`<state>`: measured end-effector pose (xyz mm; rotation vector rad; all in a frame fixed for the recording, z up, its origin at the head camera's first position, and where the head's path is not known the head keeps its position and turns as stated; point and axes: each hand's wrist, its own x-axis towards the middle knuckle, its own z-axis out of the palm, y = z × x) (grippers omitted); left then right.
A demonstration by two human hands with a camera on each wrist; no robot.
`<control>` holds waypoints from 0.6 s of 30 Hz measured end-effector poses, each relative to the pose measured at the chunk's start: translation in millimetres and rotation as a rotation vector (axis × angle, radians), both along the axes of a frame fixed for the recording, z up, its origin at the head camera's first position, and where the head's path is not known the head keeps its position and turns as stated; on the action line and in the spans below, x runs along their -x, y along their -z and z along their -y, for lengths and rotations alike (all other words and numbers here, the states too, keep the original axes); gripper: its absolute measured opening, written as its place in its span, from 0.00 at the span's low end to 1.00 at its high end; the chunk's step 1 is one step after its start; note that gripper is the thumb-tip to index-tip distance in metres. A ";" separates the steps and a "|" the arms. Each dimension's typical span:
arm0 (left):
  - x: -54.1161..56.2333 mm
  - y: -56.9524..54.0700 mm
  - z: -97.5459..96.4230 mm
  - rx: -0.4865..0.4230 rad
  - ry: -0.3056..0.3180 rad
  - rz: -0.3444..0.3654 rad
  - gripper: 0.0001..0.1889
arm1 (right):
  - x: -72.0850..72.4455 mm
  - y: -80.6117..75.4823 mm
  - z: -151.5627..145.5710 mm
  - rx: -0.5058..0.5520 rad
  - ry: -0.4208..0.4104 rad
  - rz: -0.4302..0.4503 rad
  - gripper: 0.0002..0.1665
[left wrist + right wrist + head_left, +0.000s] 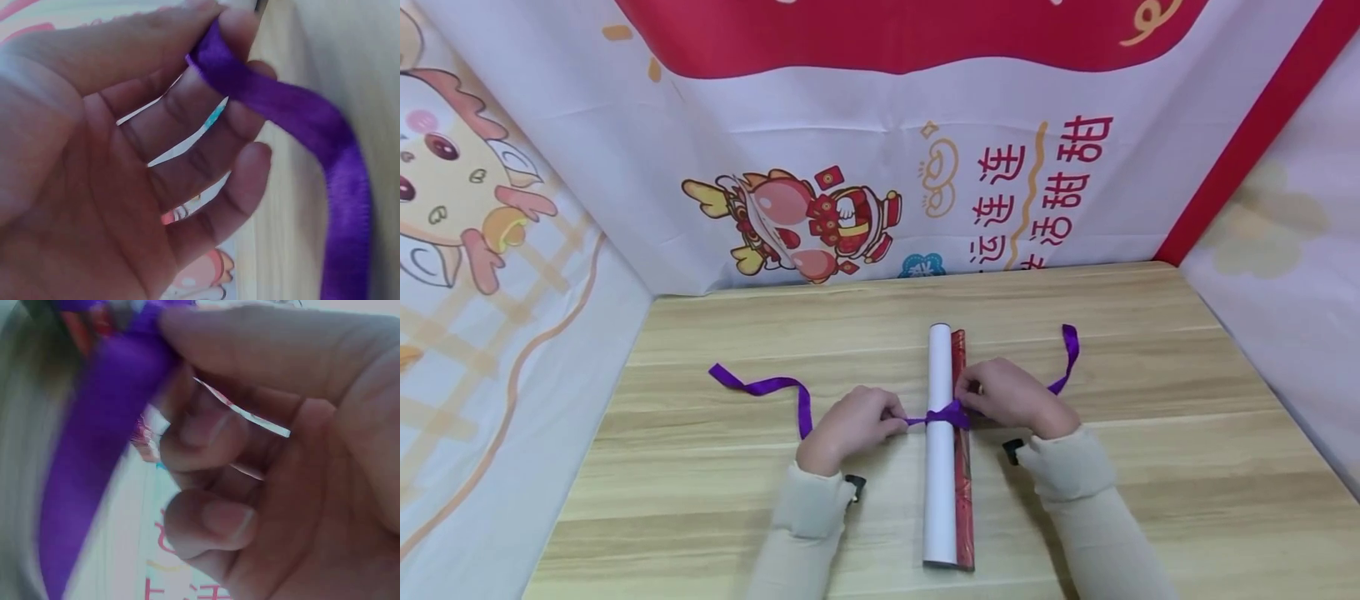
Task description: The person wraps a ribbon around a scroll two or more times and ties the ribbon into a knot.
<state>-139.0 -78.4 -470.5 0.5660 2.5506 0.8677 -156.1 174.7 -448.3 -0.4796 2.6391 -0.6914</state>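
A rolled paper scroll point(940, 492), white outside with a red printed strip point(964, 500) along its right side, lies lengthwise on the table. Purple ribbon point(946, 414) crosses its middle and is gathered there. Left of the roll, my left hand point(859, 427) pinches one ribbon length between thumb and fingertip; in the left wrist view the ribbon point(300, 112) trails off to the right and down. My right hand point(1011, 396) pinches the ribbon close to the roll's right side. In the right wrist view, a blurred ribbon length point(94, 450) hangs from under the thumb.
The loose left ribbon tail point(767, 386) curls over the wooden table point(700, 500); the right tail point(1070, 354) sticks up behind the right hand. A printed cloth point(850, 100) hangs along the table's back edge, with more cloth point(497, 250) at the left side.
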 end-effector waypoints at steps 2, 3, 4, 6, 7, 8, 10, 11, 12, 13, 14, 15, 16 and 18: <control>1.4 -1.0 6.7 -0.014 0.006 0.022 0.04 | 0.2 1.6 6.2 0.003 0.016 -0.038 0.07; 1.8 -1.7 9.6 -0.017 0.008 0.029 0.04 | 0.2 2.3 9.2 0.002 0.021 -0.057 0.07; 1.9 -2.2 12.1 -0.016 0.011 0.036 0.05 | 0.1 2.8 12.3 -0.002 0.030 -0.077 0.07; 2.4 -3.7 15.8 -0.015 0.018 0.047 0.05 | 0.2 4.8 16.8 -0.004 0.052 -0.109 0.06; 2.5 -4.5 17.1 -0.014 0.024 0.053 0.06 | -0.1 5.2 18.6 -0.004 0.064 -0.120 0.06; 2.4 -5.2 18.1 -0.014 0.031 0.058 0.06 | -0.2 6.0 19.9 0.000 0.075 -0.130 0.05; 2.6 -6.2 19.6 -0.014 0.043 0.065 0.06 | -0.3 7.2 21.3 0.006 0.095 -0.140 0.05; 2.7 -6.8 20.3 -0.014 0.047 0.070 0.06 | -0.3 7.9 21.2 0.011 0.102 -0.142 0.05; 2.6 -7.5 21.0 -0.014 0.052 0.073 0.06 | -0.4 8.4 21.0 0.013 0.112 -0.140 0.05; 2.6 -7.7 21.6 -0.012 0.057 0.074 0.06 | -0.4 8.7 20.2 0.013 0.118 -0.138 0.06; 2.5 -8.3 22.4 -0.013 0.061 0.074 0.06 | 0.0 9.3 19.3 0.013 0.124 -0.140 0.06; 2.5 -8.7 23.1 -0.011 0.063 0.077 0.06 | 0.3 9.6 18.4 0.008 0.130 -0.142 0.06; 2.6 -8.9 23.9 -0.010 0.064 0.079 0.06 | 0.6 9.7 17.5 0.004 0.137 -0.147 0.06; 2.5 -9.6 25.4 -0.011 0.071 0.079 0.06 | 1.4 10.3 15.9 -0.005 0.146 -0.162 0.06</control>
